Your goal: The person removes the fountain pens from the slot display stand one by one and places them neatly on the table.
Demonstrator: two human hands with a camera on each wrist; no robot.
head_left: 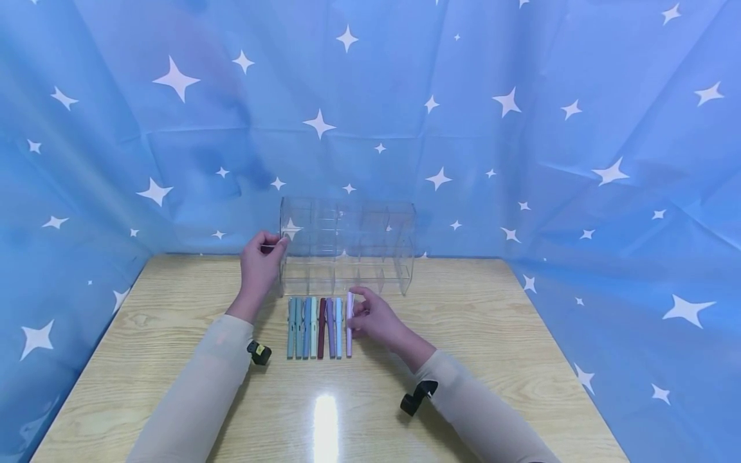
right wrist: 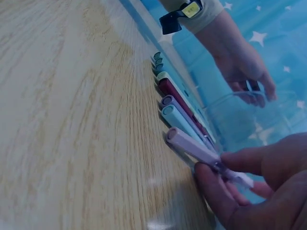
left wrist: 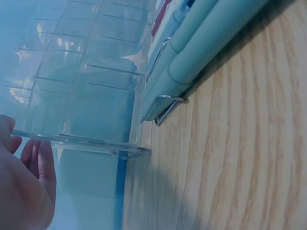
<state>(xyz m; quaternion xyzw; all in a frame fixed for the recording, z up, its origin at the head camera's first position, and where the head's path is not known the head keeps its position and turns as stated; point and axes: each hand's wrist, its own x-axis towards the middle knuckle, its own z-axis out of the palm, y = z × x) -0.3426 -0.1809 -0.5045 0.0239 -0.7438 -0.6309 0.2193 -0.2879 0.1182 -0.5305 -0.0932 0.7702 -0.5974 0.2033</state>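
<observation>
A clear plastic rack with compartments [head_left: 375,264] stands upright at the back of the table. At its left end my left hand [head_left: 263,263] pinches the side panel [left wrist: 81,141] between thumb and fingers. Between thumb and fingers of my right hand [head_left: 379,321] is a lilac pen with a clip [right wrist: 192,147], at the right end of a row of pens. Left of it lie a light blue pen [head_left: 338,331], a purple pen [head_left: 331,331], a dark red pen [head_left: 321,331] and several green and blue ones, side by side in front of the rack.
The wooden table [head_left: 475,308] reaches back to a blue curtain with white stars [head_left: 405,96], which also hangs along both sides. A black wrist camera [head_left: 259,353] sits on the left sleeve, another [head_left: 418,397] on the right. Light glares off the tabletop near the front.
</observation>
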